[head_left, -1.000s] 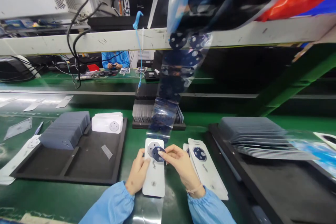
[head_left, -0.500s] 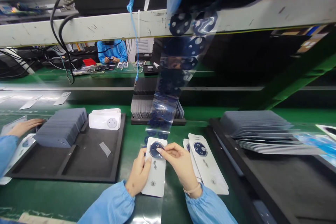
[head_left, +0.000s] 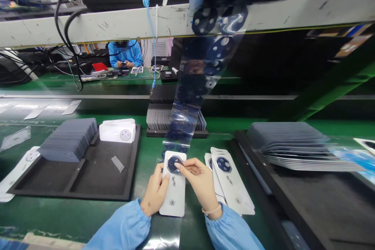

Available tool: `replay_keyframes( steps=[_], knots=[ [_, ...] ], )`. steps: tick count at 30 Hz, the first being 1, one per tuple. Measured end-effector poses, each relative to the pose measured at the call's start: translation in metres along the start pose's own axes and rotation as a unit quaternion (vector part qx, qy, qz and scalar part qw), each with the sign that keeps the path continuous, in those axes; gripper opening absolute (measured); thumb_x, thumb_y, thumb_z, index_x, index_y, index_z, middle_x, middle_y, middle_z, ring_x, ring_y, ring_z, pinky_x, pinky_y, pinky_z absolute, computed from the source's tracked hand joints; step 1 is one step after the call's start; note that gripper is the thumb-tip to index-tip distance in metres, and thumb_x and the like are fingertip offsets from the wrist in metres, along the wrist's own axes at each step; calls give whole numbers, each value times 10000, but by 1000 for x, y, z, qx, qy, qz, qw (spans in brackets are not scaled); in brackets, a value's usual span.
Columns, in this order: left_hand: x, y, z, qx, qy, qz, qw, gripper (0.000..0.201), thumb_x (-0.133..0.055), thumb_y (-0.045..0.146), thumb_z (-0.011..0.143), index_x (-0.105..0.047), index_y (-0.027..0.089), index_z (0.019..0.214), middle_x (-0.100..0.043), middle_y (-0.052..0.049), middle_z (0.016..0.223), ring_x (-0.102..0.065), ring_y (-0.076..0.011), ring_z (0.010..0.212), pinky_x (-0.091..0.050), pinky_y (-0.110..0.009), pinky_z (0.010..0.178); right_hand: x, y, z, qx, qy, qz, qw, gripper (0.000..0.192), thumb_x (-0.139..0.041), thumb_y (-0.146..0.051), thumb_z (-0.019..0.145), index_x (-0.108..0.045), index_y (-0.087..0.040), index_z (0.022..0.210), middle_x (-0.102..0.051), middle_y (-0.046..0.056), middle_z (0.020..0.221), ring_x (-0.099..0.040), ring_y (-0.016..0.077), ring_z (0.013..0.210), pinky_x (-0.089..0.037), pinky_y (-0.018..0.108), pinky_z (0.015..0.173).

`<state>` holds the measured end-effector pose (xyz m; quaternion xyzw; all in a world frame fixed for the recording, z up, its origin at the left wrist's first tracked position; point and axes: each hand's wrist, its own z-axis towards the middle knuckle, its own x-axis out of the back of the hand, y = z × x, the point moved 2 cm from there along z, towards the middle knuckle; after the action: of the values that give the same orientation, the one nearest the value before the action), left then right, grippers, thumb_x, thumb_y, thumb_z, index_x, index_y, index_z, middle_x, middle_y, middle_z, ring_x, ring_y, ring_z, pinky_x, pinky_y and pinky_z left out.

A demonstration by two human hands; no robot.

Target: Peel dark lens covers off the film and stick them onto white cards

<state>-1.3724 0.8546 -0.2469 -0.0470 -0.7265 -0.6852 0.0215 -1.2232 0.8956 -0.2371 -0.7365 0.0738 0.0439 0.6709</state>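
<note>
A white phone back cover (head_left: 175, 197) lies on the green bench in front of me. My left hand (head_left: 156, 193) holds its left edge. My right hand (head_left: 199, 183) presses a dark round camera sticker (head_left: 174, 163) onto the cover's top with its fingertips. A clear film strip (head_left: 187, 117) carrying more dark round stickers hangs down from above to just behind the cover. To the right lie finished white covers (head_left: 231, 185) with dark rounds on them.
A black tray (head_left: 88, 175) at left holds a grey stack (head_left: 68, 140) and white covers (head_left: 118, 131). Another black tray (head_left: 316, 199) at right bears a grey stack (head_left: 293, 144). A further stack (head_left: 159, 119) stands behind. A person in blue (head_left: 124, 52) sits across the bench.
The sticker went from being held above the cover's round opening to lying pressed on it. Another person's hand showed at the far left half a second ago and is gone now.
</note>
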Motion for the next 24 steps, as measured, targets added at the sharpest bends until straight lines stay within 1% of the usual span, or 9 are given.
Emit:
replay_keyframes(
  steps=[5,11,14,18,20,24],
  knots=[
    [0,-1,-1,-2,-7,7,1000,396,-474,552,946,-492,194,1114,-569,35,635,-481,-143,530,-357,-232,529,1,2,0,5,0,-9,1000,422,-902,-514,589,-653,-191,695,-712,31,685,-683,183,656,-556,307,652],
    [0,-2,-1,2,-12,-1,1000,365,-515,531,936,-489,206,1100,-583,36,643,-492,-152,546,-366,-239,550,0,2,-1,16,-3,-31,999,412,-874,-530,628,-650,-193,706,-707,33,688,-672,181,653,-551,309,647],
    [1,-3,-2,-9,-6,-4,1000,329,-515,514,945,-512,212,1077,-610,20,711,-515,-159,611,-388,-242,584,-1,1,-1,27,-8,-52,998,399,-853,-537,651,-650,-198,700,-694,32,677,-656,181,641,-541,315,631],
    [1,-3,-1,-2,28,11,1000,338,-504,526,955,-578,204,1025,-614,4,758,-523,-162,650,-401,-244,592,-5,1,-4,55,-12,-90,994,358,-826,-522,684,-657,-205,690,-676,30,695,-629,178,634,-514,312,607],
    [0,-3,-1,2,35,9,999,360,-517,533,950,-590,194,1044,-633,-12,790,-543,-166,666,-419,-248,601,-7,0,-7,74,-7,-114,991,319,-814,-490,708,-663,-209,694,-667,30,712,-611,173,629,-485,305,585],
    [-2,-3,0,-1,21,-28,999,406,-548,538,934,-579,184,1131,-701,-71,960,-633,-210,813,-488,-276,700,-11,-1,-13,116,7,-158,981,224,-785,-400,746,-652,-222,714,-636,27,764,-581,173,651,-457,306,586]
  ],
)
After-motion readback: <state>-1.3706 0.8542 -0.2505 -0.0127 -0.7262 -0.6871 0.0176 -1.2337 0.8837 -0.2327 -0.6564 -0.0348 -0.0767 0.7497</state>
